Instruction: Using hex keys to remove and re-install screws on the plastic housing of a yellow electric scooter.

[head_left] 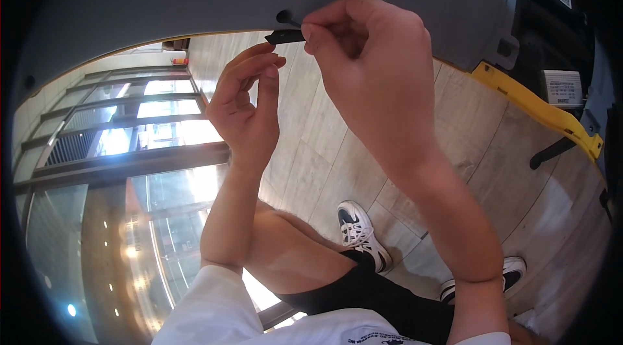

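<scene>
A large grey panel (pixel 182 1) with a thin yellow edge spans the top of the view. At its lower edge, below a small round hole (pixel 285 16), is a short black strip (pixel 285 36) with a pointed left end. My right hand (pixel 383 53) pinches the strip's right end between thumb and fingers; that end is hidden behind the fingertips. Just below and left of the strip, my left hand (pixel 245 98) is raised with loosely curled fingers. Its thumb lies close to the fingertips, and I see nothing held there.
To the right, a yellow edge piece (pixel 532 105) borders a dark recess holding a white-labelled box (pixel 562 89). A black lever-like part (pixel 551 152) sticks out below it. Wood-look floor (pixel 311 144) and my shoes (pixel 355 228) lie beneath. Glass windows (pixel 130 124) stand at left.
</scene>
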`<control>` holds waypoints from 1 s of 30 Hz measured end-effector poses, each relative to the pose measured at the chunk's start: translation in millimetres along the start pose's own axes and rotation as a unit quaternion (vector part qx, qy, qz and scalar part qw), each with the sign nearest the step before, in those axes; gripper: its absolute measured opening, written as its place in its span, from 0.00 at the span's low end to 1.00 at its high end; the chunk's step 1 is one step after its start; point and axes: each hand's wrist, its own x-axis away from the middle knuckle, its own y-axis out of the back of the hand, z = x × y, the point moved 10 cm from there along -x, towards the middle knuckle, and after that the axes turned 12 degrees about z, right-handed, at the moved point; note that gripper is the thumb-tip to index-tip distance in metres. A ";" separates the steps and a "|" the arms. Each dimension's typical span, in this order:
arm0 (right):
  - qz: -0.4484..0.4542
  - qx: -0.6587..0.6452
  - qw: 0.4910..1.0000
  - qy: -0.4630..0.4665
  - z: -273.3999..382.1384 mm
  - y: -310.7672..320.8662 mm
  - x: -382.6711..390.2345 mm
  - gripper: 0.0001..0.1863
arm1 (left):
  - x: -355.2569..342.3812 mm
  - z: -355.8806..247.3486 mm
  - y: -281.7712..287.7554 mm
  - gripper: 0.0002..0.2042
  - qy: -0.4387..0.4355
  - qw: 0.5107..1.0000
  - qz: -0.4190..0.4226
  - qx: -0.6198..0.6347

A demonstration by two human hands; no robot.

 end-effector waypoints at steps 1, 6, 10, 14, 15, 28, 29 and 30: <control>0.020 -0.014 0.998 -0.054 -8.7 -2.8 -1.6 0.04 | 0.1 -1.0 -0.8 0.07 0.000 1.000 0.004 -0.008; 0.045 -0.076 0.992 -0.092 -7.6 1.2 -6.8 0.06 | -0.2 -8.0 -4.2 0.07 -0.022 1.000 0.010 -0.008; 0.079 -0.223 0.954 -0.187 -25.3 -7.2 -5.3 0.07 | 0.8 -9.9 -7.9 0.07 -0.011 1.000 0.018 -0.007; 0.077 -0.273 0.932 -0.225 -32.9 -12.0 0.9 0.08 | 1.4 -13.6 -10.1 0.08 -0.008 1.000 0.020 -0.011; 0.068 -0.283 0.931 -0.220 -32.9 -12.1 1.4 0.07 | 1.4 -15.2 -10.4 0.08 -0.011 1.000 0.020 -0.012; 0.025 -0.083 0.994 -0.071 -1.4 -9.4 -6.0 0.04 | 4.5 -35.1 -17.8 0.09 -0.060 0.997 0.019 -0.048; 0.006 0.061 0.998 0.020 20.8 -5.7 -8.0 0.03 | 4.5 -38.5 -19.0 0.09 -0.071 0.996 0.022 -0.054; -0.014 0.050 0.997 0.058 26.0 0.2 -7.1 0.03 | 4.0 -38.9 -18.3 0.09 -0.068 0.996 0.018 -0.055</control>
